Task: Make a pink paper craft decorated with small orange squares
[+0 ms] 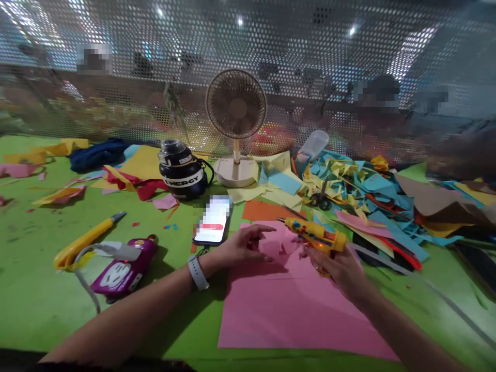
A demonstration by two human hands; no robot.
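Wrapped around the handle of a yellow hot glue gun, my right hand holds it above a large pink paper sheet. The nozzle points left, toward my left hand. That hand hovers over the sheet's upper left part with its fingers stretched and apart, and I see nothing in it. A smaller pink paper piece lies between the two hands; its exact shape is hard to make out. A white band circles my left wrist.
A lit phone, black jug and desk fan stand beyond my left hand. Leftward lie a yellow cutter and a purple power bank with a cable. Paper scraps heap at right, with scissors among them.
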